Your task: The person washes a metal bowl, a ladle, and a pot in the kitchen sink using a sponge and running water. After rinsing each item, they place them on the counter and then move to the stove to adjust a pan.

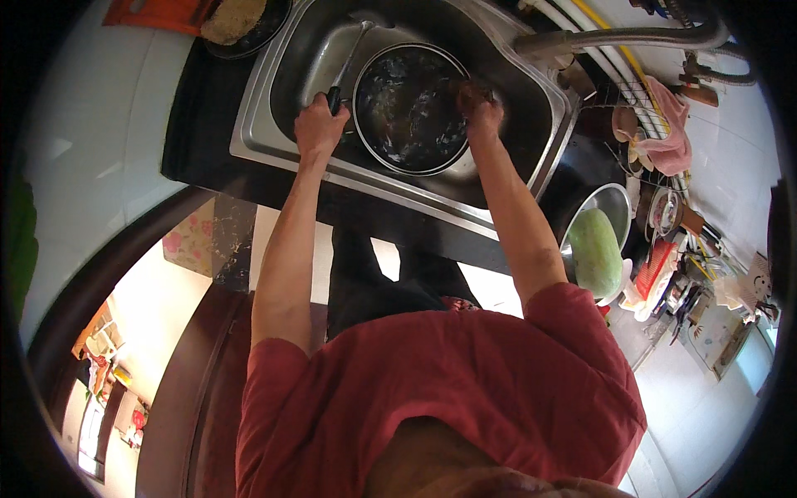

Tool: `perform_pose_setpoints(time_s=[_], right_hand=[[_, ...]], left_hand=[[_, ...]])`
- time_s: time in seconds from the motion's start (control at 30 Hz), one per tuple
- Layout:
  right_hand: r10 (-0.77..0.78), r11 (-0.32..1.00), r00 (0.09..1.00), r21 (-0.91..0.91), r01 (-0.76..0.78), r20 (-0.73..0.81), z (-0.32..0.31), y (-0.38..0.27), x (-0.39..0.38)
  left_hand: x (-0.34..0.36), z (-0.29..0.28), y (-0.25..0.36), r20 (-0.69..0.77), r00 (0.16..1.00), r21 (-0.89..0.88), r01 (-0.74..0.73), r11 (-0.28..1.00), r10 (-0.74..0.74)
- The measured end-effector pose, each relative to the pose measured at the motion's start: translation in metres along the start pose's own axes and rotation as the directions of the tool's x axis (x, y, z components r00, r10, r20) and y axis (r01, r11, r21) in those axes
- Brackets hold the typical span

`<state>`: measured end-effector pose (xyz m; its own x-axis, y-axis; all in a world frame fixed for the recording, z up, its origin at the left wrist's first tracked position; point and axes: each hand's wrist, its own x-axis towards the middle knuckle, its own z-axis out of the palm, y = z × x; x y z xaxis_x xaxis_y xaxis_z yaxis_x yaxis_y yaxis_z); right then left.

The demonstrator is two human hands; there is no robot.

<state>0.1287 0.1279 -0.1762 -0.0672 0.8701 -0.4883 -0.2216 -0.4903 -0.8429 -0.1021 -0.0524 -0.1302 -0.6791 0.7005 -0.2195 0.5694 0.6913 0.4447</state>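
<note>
A round dark pan (411, 116) with a bright metal rim sits in the stainless steel sink (286, 62). Water with light patches on its surface lies inside it. To its left, my left hand (320, 129) is closed around the black grip of a long metal-shafted utensil (349, 62), whose far end rests toward the back of the basin; the kind of head is unclear. My right hand (484, 114) reaches over the pan's right rim with its fingers curled inward. Something brownish shows at those fingertips, too dark to name.
A curved metal faucet (614, 37) extends at the far right of the sink. On the right counter a metal bowl (616, 199) holds a large pale green melon (594, 249). A pink cloth (668, 137) hangs by a wire rack. At the far left stands a dark bowl (270, 29).
</note>
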Motion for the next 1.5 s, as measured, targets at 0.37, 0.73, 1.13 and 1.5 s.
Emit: perform_pose_setpoints(time_s=[0.37,0.73,1.13,1.5], right_hand=[[0.015,0.96,0.971,-0.274,0.052,0.24,0.092,0.021,0.037],[0.002,0.591,0.465,-0.376,0.714,0.885,0.06,0.032,-0.072],[0.111,0.519,0.663,-0.612,0.596,0.74,0.083,0.0,-0.094],[0.472,-0.134,0.435,-0.425,0.895,0.767,-0.064,-0.008,-0.041]], left_hand=[[0.001,0.0,-0.001,0.023,1.0,-0.019,-0.006,1.0,0.007],[0.0,-0.003,0.0,0.035,0.999,0.018,-0.001,1.0,0.001],[0.001,-0.003,-0.003,0.051,0.999,0.0,0.018,1.0,-0.018],[0.003,0.002,-0.007,0.03,0.999,-0.037,0.024,0.999,-0.023]])
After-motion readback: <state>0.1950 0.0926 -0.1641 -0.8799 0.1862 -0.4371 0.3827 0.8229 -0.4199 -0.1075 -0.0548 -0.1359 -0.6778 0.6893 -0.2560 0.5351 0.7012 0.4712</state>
